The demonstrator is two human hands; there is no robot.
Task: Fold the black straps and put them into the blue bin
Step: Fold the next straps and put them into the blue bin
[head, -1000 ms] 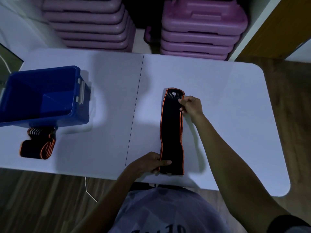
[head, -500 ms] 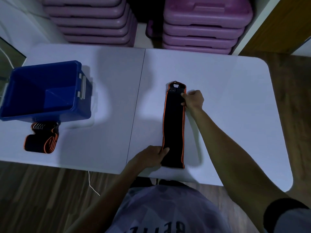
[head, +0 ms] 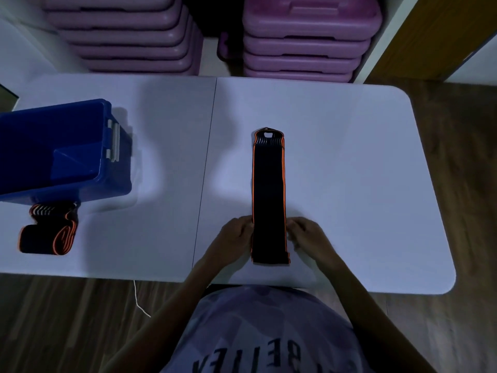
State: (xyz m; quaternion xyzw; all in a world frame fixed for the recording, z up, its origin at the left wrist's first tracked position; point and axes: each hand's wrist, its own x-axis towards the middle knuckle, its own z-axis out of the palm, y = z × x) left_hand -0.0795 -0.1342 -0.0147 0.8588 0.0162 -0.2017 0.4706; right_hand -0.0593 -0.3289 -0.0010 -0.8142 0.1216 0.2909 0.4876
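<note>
A long black strap [head: 268,189] with orange edges lies flat on the white table [head: 349,157], running away from me. My left hand [head: 236,235] pinches its left edge near the close end. Opposite it, my right hand [head: 306,235] pinches the right edge at the same height. The blue bin [head: 80,181] stands at the table's left side, its inside showing nothing. A bundle of folded black straps [head: 48,232] lies on the table just in front of the bin.
Two stacks of purple plastic cases [head: 304,39] stand beyond the table's far edge. A seam [head: 207,168] divides the table down its middle. Wooden floor surrounds the table, with a thin white cord [head: 138,300] hanging below the near edge.
My right hand has left the strap's far end and come back to its near end, opposite my left hand. The strap now lies straight and flat.
</note>
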